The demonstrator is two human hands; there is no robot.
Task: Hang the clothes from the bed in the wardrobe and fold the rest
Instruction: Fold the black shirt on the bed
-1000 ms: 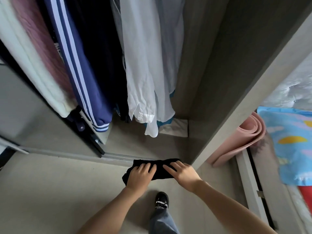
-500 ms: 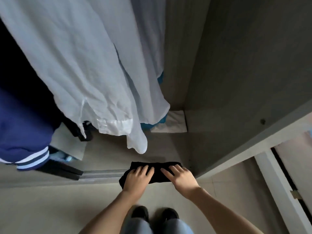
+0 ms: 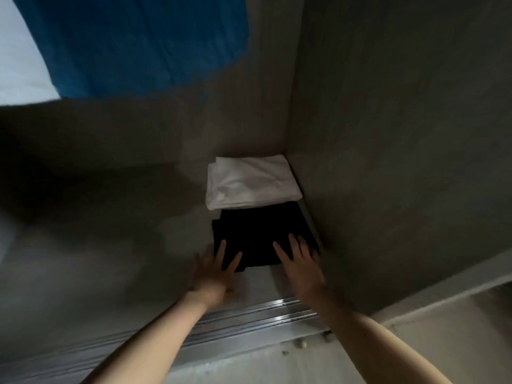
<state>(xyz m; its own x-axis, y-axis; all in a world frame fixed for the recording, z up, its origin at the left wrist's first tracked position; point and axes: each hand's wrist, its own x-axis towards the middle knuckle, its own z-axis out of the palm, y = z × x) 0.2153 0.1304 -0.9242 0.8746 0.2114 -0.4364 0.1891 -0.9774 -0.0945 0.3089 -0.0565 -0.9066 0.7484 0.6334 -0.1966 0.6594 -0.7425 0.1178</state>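
Half a second ago the folded black fabric garment was carried at the wardrobe's threshold, between both hands. It now lies flat on the grey wardrobe floor, past the ribbed metal sliding-door track, in the right-hand corner. Its far edge is tucked just under or against the folded white cloth behind it, and its right edge runs along the grey side wall. The left hand has its fingers straight and spread, with the fingertips resting on the garment's near left corner and nothing gripped. The right hand is likewise flat and spread on the near right part, holding nothing. The view has dropped and moved inward. The white shirt sleeves that filled the upper frame are gone, and only a blue hanging garment and a pale patch at the upper left show above. Judgement: this folded item is placed, the hands appear to be smoothing or releasing it, and further clothes presumably remain to be fetched. No brand, label or legible writing is visible on either folded piece or on the wardrobe.
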